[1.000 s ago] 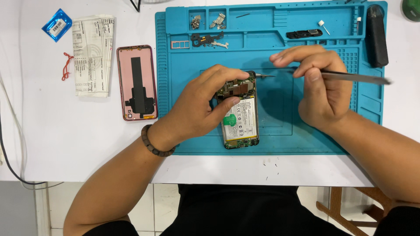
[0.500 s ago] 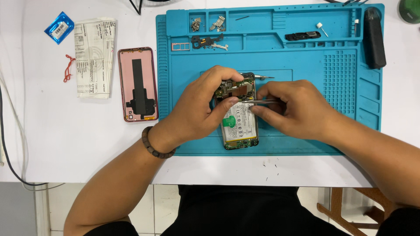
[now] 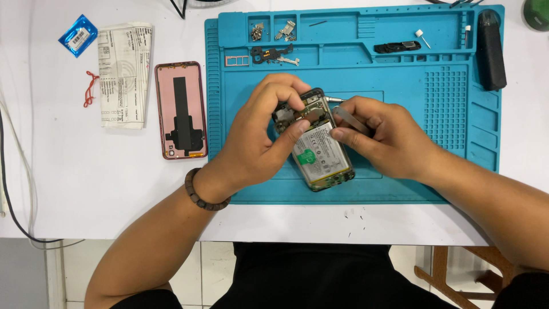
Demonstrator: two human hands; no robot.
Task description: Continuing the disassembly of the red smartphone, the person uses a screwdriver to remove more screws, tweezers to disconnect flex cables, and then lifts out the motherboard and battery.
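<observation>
Resting on the middle of a blue repair mat [image 3: 400, 171], an opened phone [image 3: 320, 151] lies tilted, its far end leaning left, with battery and circuit board exposed. The left hand [image 3: 260, 137] curls over the phone's far end, its grip closed on that end with the thumb pressed against the left edge of the battery and the fingers arched over the board. The right hand [image 3: 389, 137] meets the phone from the right, its grip clenched on metal tweezers [image 3: 346, 117], whose tip shows beside the phone's far right corner; the index fingertip touches the battery's right edge. A bead bracelet [image 3: 200, 197] circles the left wrist. Along the mat's far compartments sit small screws and metal brackets [image 3: 274, 31], a black bracket piece [image 3: 271, 54], a dark oblong part [image 3: 394, 47] and a small white piece [image 3: 422, 37]; a black tool handle [image 3: 490, 48] lies at the far right edge. Left of the mat, on the white desk [image 3: 86, 189], a pink back cover [image 3: 181, 110] lies inner face up, with a folded printed paper [image 3: 123, 74], a red cord [image 3: 90, 88] and a blue sachet [image 3: 78, 35] farther left.
</observation>
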